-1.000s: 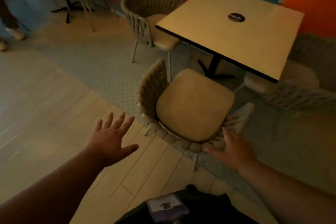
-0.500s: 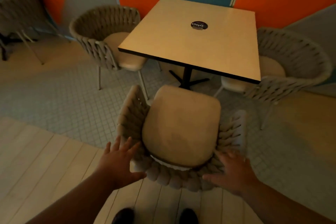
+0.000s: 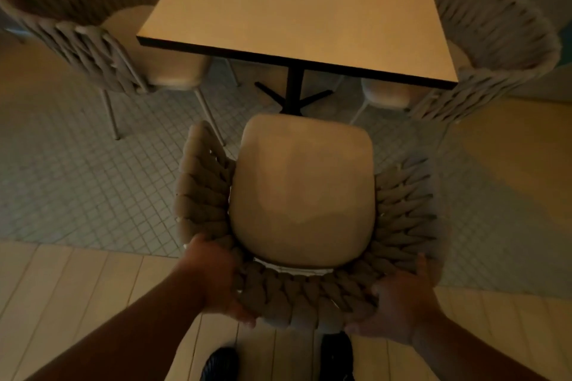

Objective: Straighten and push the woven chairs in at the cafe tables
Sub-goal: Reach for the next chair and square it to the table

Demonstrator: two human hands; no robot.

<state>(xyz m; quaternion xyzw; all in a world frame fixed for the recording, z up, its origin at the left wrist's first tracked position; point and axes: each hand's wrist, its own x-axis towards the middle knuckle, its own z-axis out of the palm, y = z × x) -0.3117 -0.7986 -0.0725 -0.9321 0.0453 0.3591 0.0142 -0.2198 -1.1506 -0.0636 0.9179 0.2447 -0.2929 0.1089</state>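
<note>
Short of table edge (image 3: 278,54), left hand (image 3: 213,278), right hand (image 3: 399,309) grip woven chair (image 3: 309,297)

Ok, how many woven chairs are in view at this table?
3. The near chair, gripped at its back by left hand and right hand; left chair beside the table; right chair opposite. The table's far side is cut off, so another may be hidden.

The scene is dim and warm, tinted amber. The table top (image 3: 297,18) in the upper centre is the brightest surface, evenly lit without hard glare. The forearms (image 3: 139,334) at the bottom are nearly black (little detail survives there). Soft shadow spreads on the tiled floor (image 3: 77,182) right of the near chair (image 3: 303,195). Edges bow with wide-angle distortion, and the whole frame is slightly soft.
</note>
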